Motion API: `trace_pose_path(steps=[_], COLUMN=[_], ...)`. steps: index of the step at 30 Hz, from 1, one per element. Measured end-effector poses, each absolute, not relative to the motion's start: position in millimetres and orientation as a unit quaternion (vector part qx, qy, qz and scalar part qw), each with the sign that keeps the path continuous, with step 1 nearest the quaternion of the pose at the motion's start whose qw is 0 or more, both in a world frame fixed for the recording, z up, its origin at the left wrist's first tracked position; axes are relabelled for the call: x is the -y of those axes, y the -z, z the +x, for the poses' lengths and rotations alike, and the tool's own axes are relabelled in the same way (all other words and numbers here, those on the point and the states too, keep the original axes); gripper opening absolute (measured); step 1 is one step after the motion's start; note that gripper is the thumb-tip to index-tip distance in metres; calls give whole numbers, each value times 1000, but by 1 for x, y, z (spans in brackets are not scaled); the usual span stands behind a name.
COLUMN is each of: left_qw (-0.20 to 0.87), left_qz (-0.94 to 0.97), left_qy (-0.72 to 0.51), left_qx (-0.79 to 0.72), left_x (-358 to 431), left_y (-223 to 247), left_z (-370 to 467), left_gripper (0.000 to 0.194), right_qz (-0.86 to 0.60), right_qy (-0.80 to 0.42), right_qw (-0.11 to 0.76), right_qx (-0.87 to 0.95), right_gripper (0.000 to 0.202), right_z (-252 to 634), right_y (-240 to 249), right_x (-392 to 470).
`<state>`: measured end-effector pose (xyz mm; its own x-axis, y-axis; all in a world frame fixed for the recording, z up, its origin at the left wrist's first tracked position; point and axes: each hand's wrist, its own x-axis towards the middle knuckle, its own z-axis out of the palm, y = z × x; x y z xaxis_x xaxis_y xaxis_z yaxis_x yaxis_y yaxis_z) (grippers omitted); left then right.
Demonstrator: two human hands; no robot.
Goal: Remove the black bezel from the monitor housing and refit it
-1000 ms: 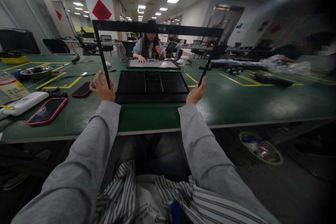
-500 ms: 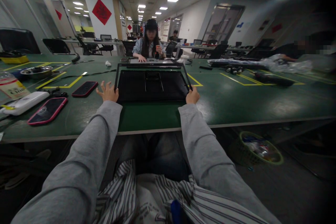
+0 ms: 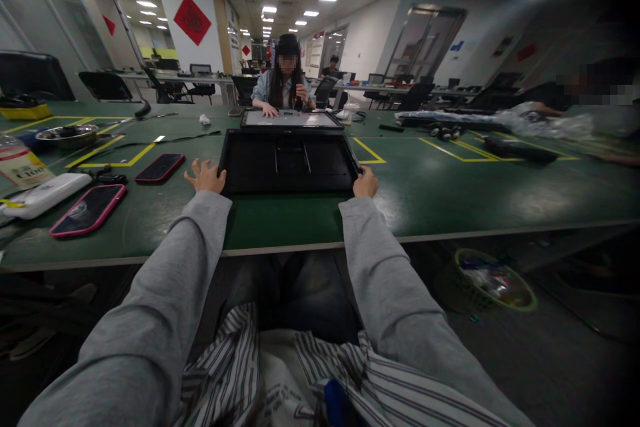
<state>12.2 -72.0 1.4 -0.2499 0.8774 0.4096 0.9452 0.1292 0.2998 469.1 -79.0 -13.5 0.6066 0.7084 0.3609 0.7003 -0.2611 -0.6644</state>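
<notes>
Both my arms stretch straight out in grey sleeves across the green tabletop point(image 3: 450, 193) to the black monitor frame point(image 3: 289, 161), which lies flat at its middle. My left hand point(image 3: 205, 177) rests at the frame's near left corner, fingers spread, touching the edge without closing on it. My right hand point(image 3: 366, 183) sits at the near right corner, its grip curled shut on the frame's edge.

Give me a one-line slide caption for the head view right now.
Both hands, left hand and right hand, rest at the near corners of a black monitor back panel lying flat on the green table.
</notes>
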Motion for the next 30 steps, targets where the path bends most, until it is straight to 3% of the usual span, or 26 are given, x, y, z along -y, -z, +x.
trace_pose_path(steps=[11,30], left_qw=[38,20], left_qz=[-606,-612], left_qy=[264,256], left_qx=[750,748], left_x=[66,72], left_y=[2,-2], left_z=[10,17], left_gripper=[46,43], right_qz=[-800,-810], right_qy=[-27,-33], right_qw=[401,412], right_qx=[445,416], right_gripper=[48,46], right_z=[477,470], right_y=[14,7], right_x=[75,83])
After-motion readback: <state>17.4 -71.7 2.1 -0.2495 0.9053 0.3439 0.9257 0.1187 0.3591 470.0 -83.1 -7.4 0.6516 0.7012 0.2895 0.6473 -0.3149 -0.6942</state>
